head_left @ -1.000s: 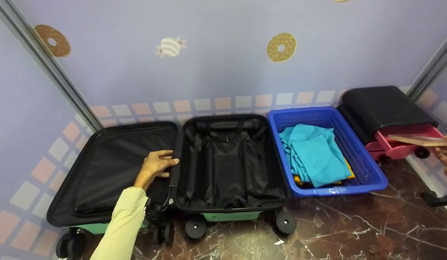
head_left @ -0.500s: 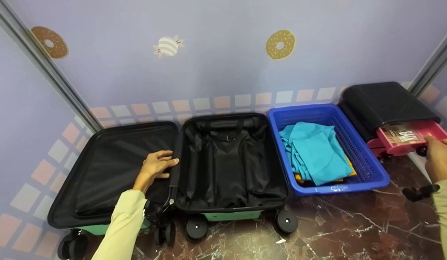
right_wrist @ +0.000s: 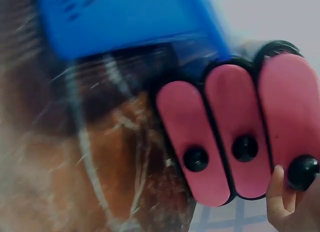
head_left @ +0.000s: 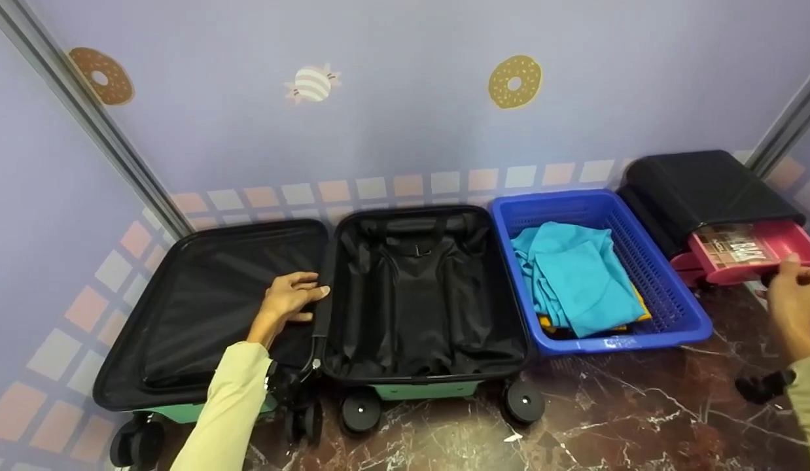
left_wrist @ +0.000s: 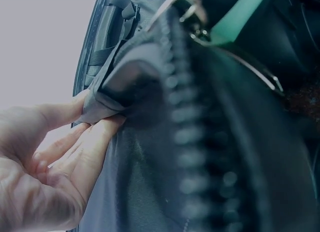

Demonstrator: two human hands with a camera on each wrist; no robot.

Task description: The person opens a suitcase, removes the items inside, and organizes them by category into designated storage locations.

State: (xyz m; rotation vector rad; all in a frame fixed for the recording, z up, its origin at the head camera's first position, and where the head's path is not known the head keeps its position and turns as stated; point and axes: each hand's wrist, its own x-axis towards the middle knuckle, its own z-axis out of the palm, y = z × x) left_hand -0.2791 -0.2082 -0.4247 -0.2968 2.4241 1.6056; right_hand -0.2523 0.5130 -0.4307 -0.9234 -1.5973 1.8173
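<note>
An open black-lined suitcase lies in two halves, its shell green underneath. My left hand is at the inner edge of its left half. In the left wrist view, that hand pinches a fold of black fabric. At far right, the top pink drawer of a small black chest stands pulled out, with a brown book inside. My right hand is at the drawer front. In the right wrist view, its fingers bend around the black knob; its palm is out of that view.
A blue basket holding folded turquoise cloth and something yellow beneath stands between the suitcase and the black chest. A patterned wall rises behind. Black suitcase wheels rest on the dark marbled floor.
My right hand laid the book in the drawer, let go of it, and moved to the drawer front. My left hand stays at the suitcase's inner edge.
</note>
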